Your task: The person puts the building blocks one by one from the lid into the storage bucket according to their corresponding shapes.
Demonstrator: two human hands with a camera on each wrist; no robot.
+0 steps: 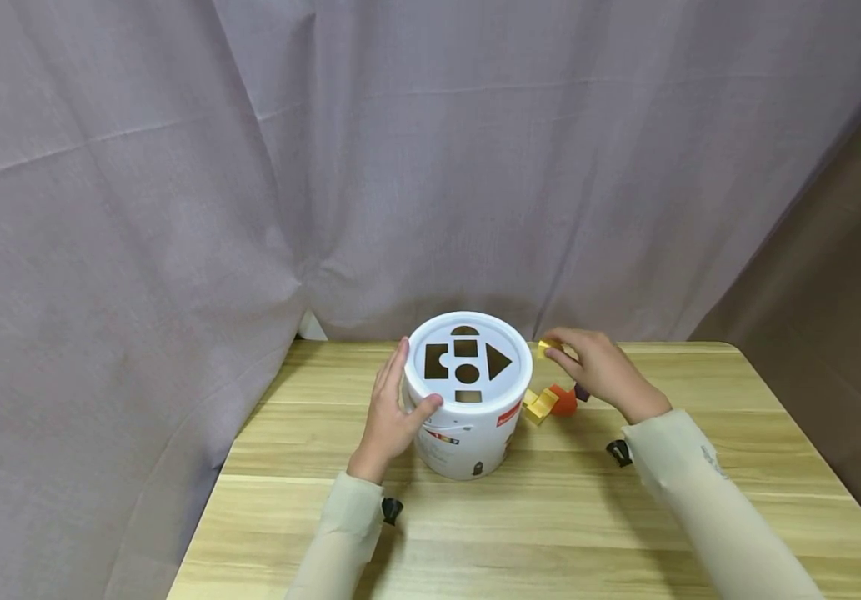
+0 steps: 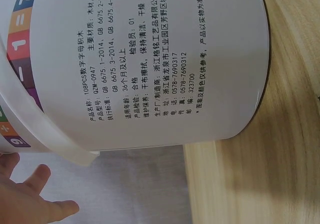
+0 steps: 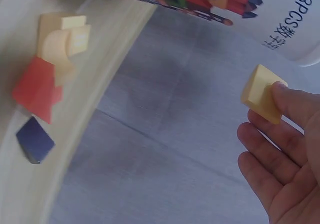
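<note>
Much of the scene was only partly readable: in the left wrist view the white shape-sorter bucket (image 2: 150, 64) filled nearly the whole frame, its lid out of sight and only printed text and a strip of coloured number squares showing, while the left hand (image 2: 27, 199) was cut off at the lower corner, so its grip could not be judged there. In the right wrist view the bucket was cropped to its lower wall, and the loose blocks on the table were blurred, their shapes hard to tell. From the head camera, the right hand (image 1: 598, 367) covered most of the yellow block (image 1: 549, 346) it held, and a dark piece beneath the wrist was too hidden to name. The left hand (image 1: 392, 408) lay against the left side of the bucket (image 1: 468, 417), fingers up along the wall and thumb curled onto the lid's rim, steadying it. The right hand pinched the yellow block (image 3: 263, 93) between fingertips and thumb, raised just right of the lid's edge, near the triangular hole (image 1: 498, 362) but not over it. On the wooden table (image 1: 700, 517), beside the bucket's right side, lay more yellow blocks (image 1: 539, 404), a red block (image 1: 563, 401) touching them, and, seen only by the right wrist camera, a dark blue block (image 3: 34, 140) just beside the red one.
</note>
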